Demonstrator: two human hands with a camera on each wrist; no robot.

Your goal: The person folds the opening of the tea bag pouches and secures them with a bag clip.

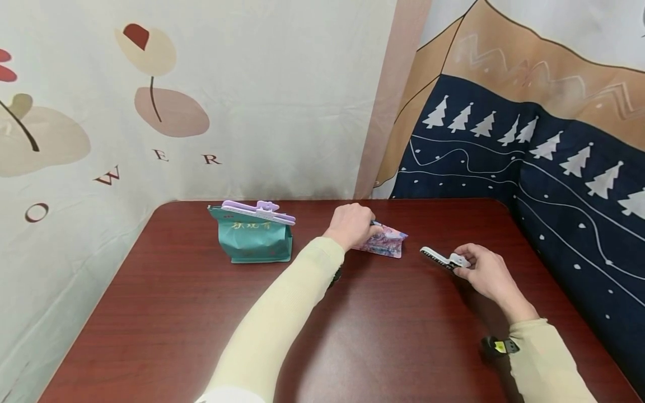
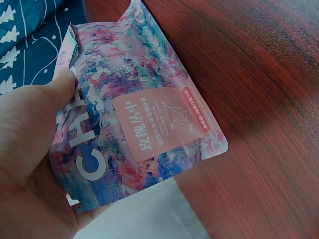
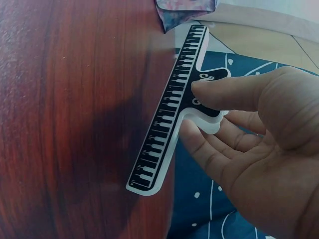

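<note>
My left hand (image 1: 351,225) grips a pink-and-blue patterned tea pouch (image 1: 387,243) by its upper edge, near the back of the table. In the left wrist view the thumb lies against the front of the pouch (image 2: 107,79), beside large white letters; the fingers are mostly hidden behind it. Farther right, my right hand (image 1: 487,272) pinches a white bag clip (image 1: 437,257) by its handle tabs, above the table. The right wrist view shows a piano-key pattern along the clip (image 3: 167,107), with the thumb on one tab and fingers on the other. Pouch and clip are apart.
A teal bag (image 1: 255,242) stands upright at the back left of the dark red wooden table (image 1: 166,313). Its folded top carries a purple clip (image 1: 242,209). Printed cloth hangings (image 1: 282,101) rise behind the table and along its right side.
</note>
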